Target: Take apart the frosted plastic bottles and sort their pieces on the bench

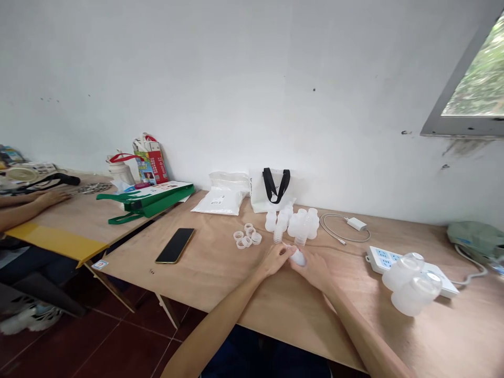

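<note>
Both of my hands meet at the middle of the wooden table [220, 278]. My right hand [315, 268] is closed round a small white plastic bottle [298, 257] lying on its side. My left hand [276, 258] pinches at the bottle's end with curled fingers. Just beyond them stands a cluster of several small translucent bottles [293, 222]. A few loose clear caps [247, 237] lie to the left of that cluster.
A black phone [175, 245] lies to the left. A white bag with black handles [274, 190] and plastic packets [222, 197] stand by the wall. A charger with cable [346, 226], a power strip [409, 268] and two larger containers [411, 286] lie right. Another person's arm [31, 205] rests on the neighbouring table.
</note>
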`<state>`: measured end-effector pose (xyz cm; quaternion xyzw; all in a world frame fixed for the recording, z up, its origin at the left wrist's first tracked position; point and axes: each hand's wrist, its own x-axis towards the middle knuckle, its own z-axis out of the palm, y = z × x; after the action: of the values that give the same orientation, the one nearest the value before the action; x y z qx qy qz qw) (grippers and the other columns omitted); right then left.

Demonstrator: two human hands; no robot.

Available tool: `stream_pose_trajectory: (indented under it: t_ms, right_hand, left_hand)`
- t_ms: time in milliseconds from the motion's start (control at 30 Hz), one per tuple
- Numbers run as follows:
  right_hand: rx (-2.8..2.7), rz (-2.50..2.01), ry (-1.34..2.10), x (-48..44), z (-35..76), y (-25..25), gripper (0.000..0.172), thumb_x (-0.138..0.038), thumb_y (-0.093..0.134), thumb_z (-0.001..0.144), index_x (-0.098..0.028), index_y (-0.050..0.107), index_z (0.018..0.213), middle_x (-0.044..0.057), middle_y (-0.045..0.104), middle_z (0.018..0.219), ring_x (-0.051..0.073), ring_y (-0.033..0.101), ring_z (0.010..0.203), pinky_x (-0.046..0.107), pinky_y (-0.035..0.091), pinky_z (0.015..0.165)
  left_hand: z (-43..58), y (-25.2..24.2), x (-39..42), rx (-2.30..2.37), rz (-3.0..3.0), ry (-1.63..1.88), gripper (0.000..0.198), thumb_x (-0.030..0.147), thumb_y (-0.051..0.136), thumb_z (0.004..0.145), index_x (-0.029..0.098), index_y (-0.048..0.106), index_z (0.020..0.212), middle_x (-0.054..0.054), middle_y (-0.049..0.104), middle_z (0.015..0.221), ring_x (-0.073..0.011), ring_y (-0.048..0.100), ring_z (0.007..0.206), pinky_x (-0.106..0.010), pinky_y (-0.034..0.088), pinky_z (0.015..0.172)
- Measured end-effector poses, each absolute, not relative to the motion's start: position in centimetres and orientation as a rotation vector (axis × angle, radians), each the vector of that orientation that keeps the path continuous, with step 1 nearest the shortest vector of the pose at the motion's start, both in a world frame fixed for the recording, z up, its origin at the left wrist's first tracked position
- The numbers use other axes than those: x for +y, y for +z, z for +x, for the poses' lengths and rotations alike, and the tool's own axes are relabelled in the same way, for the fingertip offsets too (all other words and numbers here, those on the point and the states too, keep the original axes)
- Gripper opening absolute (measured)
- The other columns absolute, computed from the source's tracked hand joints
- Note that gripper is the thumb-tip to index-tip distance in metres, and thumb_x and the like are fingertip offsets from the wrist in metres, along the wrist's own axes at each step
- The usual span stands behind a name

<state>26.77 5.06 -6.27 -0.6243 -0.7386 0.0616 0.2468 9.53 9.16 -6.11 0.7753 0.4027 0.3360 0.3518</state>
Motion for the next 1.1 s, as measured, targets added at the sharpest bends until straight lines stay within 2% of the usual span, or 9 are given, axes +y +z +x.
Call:
stream_pose_trajectory:
  t_ms: [133,233,300,367,467,533,667,767,1100]
  right_hand:
    - [-1.901,-1.361,0.926,4.6,27.4,-5.2,0.032,-0.050,0.067,0.080,-0.024,0.068,0.096,-0.001,0.071,0.071,0.020,0.066,0.058,0.029,0.049,0.057]
    - [-1.850,-1.191,1.270,4.2,27.4,-5.0,0.034,-0.052,0.066,0.080,-0.021,0.068,0.093,-0.002,0.067,0.060,0.017,0.060,0.047,0.028,0.047,0.049]
    - [-1.916,-1.293,1.088,4.2,27.3,-5.1,0.034,-0.050,0.066,0.082,-0.020,0.069,0.097,0.000,0.069,0.062,0.020,0.064,0.051,0.029,0.048,0.051]
    - [-2.002,-1.532,0.625,4.3,26.9,-5.5,0.035,-0.046,0.067,0.082,-0.021,0.069,0.106,0.005,0.074,0.072,0.025,0.070,0.062,0.031,0.050,0.058]
    - [-2.089,-1.779,0.000,4.6,26.3,-6.0,0.040,-0.039,0.063,0.087,-0.023,0.063,0.123,0.011,0.077,0.096,0.030,0.074,0.082,0.033,0.049,0.068]
    - [-2.130,-1.805,-0.140,4.6,25.9,-6.1,0.039,-0.035,0.058,0.091,-0.026,0.059,0.128,0.012,0.075,0.110,0.030,0.074,0.088,0.032,0.047,0.068]
    - [-2.111,-1.826,-0.042,4.6,26.0,-5.9,0.036,-0.047,0.051,0.096,-0.024,0.058,0.122,0.010,0.077,0.099,0.029,0.074,0.088,0.030,0.044,0.066]
    - [-2.117,-1.742,0.133,4.7,26.7,-5.6,0.042,-0.055,0.047,0.096,-0.025,0.054,0.124,0.007,0.077,0.096,0.031,0.073,0.090,0.032,0.045,0.069]
    - [-2.129,-1.526,0.328,4.8,27.6,-5.3,0.034,-0.043,0.058,0.088,-0.031,0.063,0.120,0.002,0.075,0.110,0.030,0.071,0.100,0.035,0.049,0.077]
  left_hand:
    - [9.0,-5.7,8.8,0.882,2.137,0.834,0.042,0.060,0.050,0.091,0.019,0.055,0.083,0.003,0.053,0.071,-0.0138,0.048,0.067,-0.024,0.035,0.061]
    - [9.3,-5.6,8.5,0.876,2.155,0.795,0.045,0.059,0.048,0.092,0.019,0.050,0.073,0.005,0.044,0.064,-0.0124,0.042,0.063,-0.024,0.031,0.058]
    - [9.7,-5.6,8.5,0.916,2.104,0.829,0.049,0.060,0.044,0.093,0.019,0.046,0.066,0.005,0.042,0.062,-0.0121,0.040,0.062,-0.024,0.030,0.057]
    - [10.2,-5.6,8.5,0.967,2.020,0.861,0.054,0.062,0.041,0.093,0.018,0.046,0.062,0.004,0.044,0.061,-0.0124,0.041,0.062,-0.024,0.031,0.058]
    - [10.5,-5.6,8.9,1.077,1.861,0.858,0.060,0.067,0.039,0.091,0.018,0.047,0.057,0.003,0.046,0.057,-0.0133,0.044,0.061,-0.026,0.034,0.059]
    - [10.5,-5.6,9.2,1.134,1.781,0.853,0.064,0.071,0.038,0.090,0.019,0.045,0.053,0.002,0.043,0.053,-0.0138,0.045,0.057,-0.027,0.035,0.058]
    - [9.8,-5.8,9.5,1.117,1.824,0.878,0.066,0.072,0.032,0.092,0.019,0.046,0.056,0.001,0.047,0.054,-0.0153,0.050,0.060,-0.027,0.039,0.059]
    - [9.2,-5.8,9.2,1.057,1.996,0.923,0.054,0.065,0.037,0.095,0.019,0.056,0.074,0.001,0.060,0.071,-0.0166,0.057,0.072,-0.027,0.043,0.069]
    - [7.5,-4.7,8.2,0.969,2.357,0.728,0.033,0.047,0.030,0.103,0.024,0.054,0.104,-0.002,0.063,0.082,-0.0223,0.062,0.080,-0.031,0.041,0.075]
